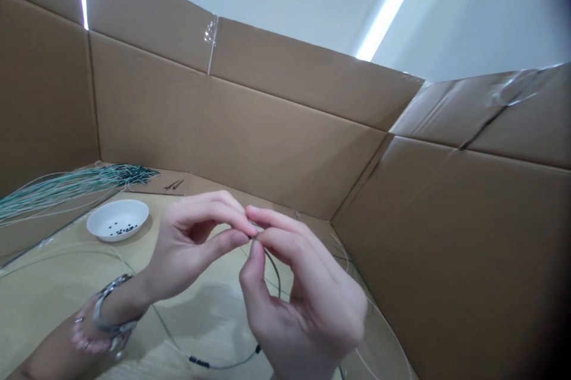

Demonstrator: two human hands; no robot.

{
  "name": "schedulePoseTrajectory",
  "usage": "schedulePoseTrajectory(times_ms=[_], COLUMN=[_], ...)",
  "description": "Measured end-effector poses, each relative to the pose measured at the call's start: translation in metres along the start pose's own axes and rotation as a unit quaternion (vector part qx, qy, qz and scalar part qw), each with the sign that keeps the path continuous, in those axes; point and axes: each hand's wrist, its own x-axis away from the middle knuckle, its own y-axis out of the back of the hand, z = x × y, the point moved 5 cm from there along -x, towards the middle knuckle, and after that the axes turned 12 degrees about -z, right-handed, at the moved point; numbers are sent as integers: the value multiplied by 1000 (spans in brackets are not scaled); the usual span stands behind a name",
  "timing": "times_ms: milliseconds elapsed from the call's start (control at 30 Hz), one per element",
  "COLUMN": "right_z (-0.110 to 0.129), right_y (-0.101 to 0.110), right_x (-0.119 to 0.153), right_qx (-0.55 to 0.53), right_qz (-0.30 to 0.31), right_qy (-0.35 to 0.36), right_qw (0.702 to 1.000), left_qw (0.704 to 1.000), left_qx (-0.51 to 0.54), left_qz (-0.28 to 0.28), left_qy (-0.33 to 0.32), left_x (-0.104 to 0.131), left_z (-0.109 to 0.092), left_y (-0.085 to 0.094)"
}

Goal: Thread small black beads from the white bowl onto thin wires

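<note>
My left hand (191, 249), with a watch and a pink bead bracelet at its wrist, pinches something too small to make out between thumb and index finger. Fingertip to fingertip with it, my right hand (303, 285) is closed on a thin dark cord (277, 276), which curves down behind its fingers. Below the hands a thin strand with a row of small black beads (199, 362) runs near the table surface. A white bowl (118, 219) holding several small black beads stands left of my left hand.
A bundle of green and white strands (80, 187) lies at the far left. Small metal pieces (173, 185) lie behind the bowl. Cardboard walls (285, 136) stand around the table (57, 297), and loose clear strands curve at the right.
</note>
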Motion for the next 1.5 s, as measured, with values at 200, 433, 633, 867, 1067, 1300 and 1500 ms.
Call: schedulePoseTrajectory(times_ms=[200, 433, 633, 867, 1067, 1300, 1500], right_z=[-3, -12, -19, -21, -30, -50, -63], right_y=[-1, -4, -9, -13, -21, -21, -16], right_x=[0, 0, 1, 2, 4, 8, 25], right_qx=[-22, -23, -41, -69, -108, -25, 75], right_qz=[57, 62, 40, 60, 100, 204, 415], right_qy=[-1, -41, -66, -69, -157, -221, -205], right_qw=[998, 997, 996, 993, 977, 953, 883], left_qw=[991, 994, 981, 951, 928, 899, 890], left_qx=[-115, -101, -172, -264, -316, -373, -370], left_qz=[36, 18, 15, 30, 94, 20, -93], left_qy=[-63, -44, -85, -158, -175, -231, -250], left_x=[-7, -9, -9, -10, -11, -17, -23], left_z=[-12, -5, -8, -13, -11, -12, -24], left_y=[6, 10, 13, 16, 12, 25, 61])
